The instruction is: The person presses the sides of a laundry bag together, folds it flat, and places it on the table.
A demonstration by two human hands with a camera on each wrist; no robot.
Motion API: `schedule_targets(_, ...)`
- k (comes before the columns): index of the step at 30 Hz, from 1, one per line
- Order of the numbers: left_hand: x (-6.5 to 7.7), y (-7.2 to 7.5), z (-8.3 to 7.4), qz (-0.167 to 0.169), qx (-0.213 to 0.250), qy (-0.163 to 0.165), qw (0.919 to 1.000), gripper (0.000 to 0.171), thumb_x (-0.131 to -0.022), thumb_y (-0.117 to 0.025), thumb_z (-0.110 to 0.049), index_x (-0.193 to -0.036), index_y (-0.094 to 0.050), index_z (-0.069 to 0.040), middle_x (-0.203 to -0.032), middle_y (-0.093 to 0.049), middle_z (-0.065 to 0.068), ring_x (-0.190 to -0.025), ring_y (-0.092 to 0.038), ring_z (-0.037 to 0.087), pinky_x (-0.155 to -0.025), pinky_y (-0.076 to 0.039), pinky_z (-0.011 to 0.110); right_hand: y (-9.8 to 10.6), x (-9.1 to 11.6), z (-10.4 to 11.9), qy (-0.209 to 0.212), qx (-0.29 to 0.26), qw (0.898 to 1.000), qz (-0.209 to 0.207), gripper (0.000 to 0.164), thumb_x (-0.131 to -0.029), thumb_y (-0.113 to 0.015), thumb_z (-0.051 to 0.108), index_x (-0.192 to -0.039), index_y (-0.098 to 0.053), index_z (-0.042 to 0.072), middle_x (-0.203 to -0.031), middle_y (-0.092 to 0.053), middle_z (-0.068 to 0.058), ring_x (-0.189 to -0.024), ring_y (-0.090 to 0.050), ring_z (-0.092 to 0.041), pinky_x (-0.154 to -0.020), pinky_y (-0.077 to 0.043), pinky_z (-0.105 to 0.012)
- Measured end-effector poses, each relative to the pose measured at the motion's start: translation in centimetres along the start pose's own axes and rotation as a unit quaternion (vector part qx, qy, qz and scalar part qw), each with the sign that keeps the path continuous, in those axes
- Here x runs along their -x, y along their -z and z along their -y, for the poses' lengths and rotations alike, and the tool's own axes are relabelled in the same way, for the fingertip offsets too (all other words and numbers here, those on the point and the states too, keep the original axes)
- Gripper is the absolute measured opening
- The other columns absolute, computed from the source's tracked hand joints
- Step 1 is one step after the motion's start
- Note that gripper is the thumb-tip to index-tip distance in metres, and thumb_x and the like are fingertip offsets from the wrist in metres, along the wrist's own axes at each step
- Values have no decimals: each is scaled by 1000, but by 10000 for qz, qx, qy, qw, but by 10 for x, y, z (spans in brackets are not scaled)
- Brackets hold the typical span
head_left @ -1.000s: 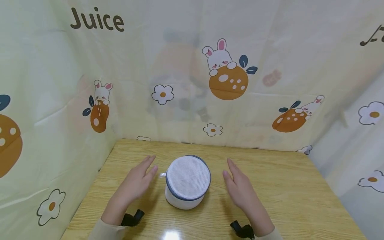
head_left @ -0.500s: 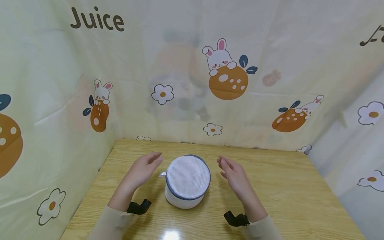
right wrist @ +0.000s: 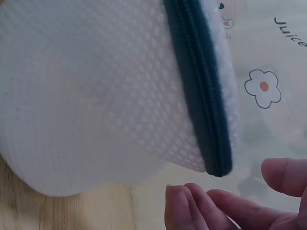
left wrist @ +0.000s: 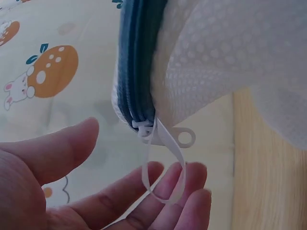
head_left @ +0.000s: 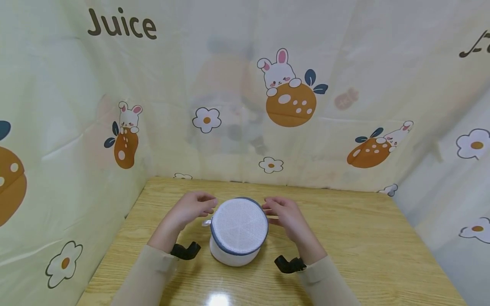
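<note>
A round white mesh laundry bag (head_left: 240, 227) stands on the wooden table, its top edge ringed by a blue zipper (left wrist: 138, 57). At the bag's left side hang a white zipper pull (left wrist: 184, 137) and a ribbon loop (left wrist: 180, 158). My left hand (head_left: 190, 208) is beside that loop with relaxed, parted fingers (left wrist: 108, 199); whether they touch the ribbon I cannot tell. On the other side, my right hand (head_left: 288, 216) is close to the zipper edge. Its fingers (right wrist: 196, 208) are loosely bent with a gap to the thumb, gripping nothing.
The wooden table (head_left: 363, 246) extends on both sides of the bag. A pale curtain (head_left: 229, 85) printed with rabbits, oranges and flowers rises along its back and sides. A black wrist mount (head_left: 186, 250) sits below each hand.
Both hands have moved inward and slightly forward toward the bag's sides, and their fingers have bent more. The bag stays in place.
</note>
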State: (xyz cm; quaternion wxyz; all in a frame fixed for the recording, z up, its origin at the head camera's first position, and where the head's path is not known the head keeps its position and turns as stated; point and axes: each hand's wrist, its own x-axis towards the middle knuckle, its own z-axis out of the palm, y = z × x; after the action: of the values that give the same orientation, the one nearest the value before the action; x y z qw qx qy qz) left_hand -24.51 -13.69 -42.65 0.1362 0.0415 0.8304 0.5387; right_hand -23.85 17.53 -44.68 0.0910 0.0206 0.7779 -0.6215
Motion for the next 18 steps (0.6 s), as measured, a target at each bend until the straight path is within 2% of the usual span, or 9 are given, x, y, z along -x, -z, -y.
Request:
schedule_targets(3,-5,0,-2,159,135,174,9996,41,-106,-70,-30,-133,-71,0,-131,-74,20,-109,-76,28,-104,-61,48,-4,-4,1,-68,56,10000,28,40,-110,-62,33,-134,-71,2,-123,-75,-18,-112,-73,-28,-102,-63,-49)
schedule_targets(6,-10,-2,-6,223,68,354,9991,37,-103,-73,-32,-126,-75,-3,-124,-75,15,-104,-76,24,-105,-61,49,-8,-8,0,-133,78,9999,6,38,-109,-63,30,-129,-73,0,-116,-75,-16,-105,-72,-25,-98,-64,-48)
schedule_targets(10,-16,-5,-10,309,-126,450,9984,37,-98,-80,-38,-120,-78,-8,-120,-75,10,-102,-74,22,-106,-60,50,-14,-13,-1,-236,136,9996,-43,35,-108,-66,30,-122,-76,0,-106,-74,-10,-96,-68,-20,-87,-64,-40)
schedule_targets(14,-20,-8,-11,422,-127,481,9979,35,-96,-83,-35,-118,-79,-8,-118,-75,10,-101,-72,22,-107,-59,52,-20,-17,-3,-331,109,9994,-54,32,-105,-71,30,-119,-77,2,-103,-73,-7,-91,-66,-18,-78,-61,-33)
schedule_targets(18,-24,-12,-10,455,-163,515,9975,34,-95,-84,-31,-117,-79,-6,-115,-75,11,-97,-71,22,-97,-62,44,-25,-19,-3,-366,97,9993,-50,31,-103,-73,29,-119,-77,2,-104,-74,-9,-85,-67,-17,-71,-60,-29)
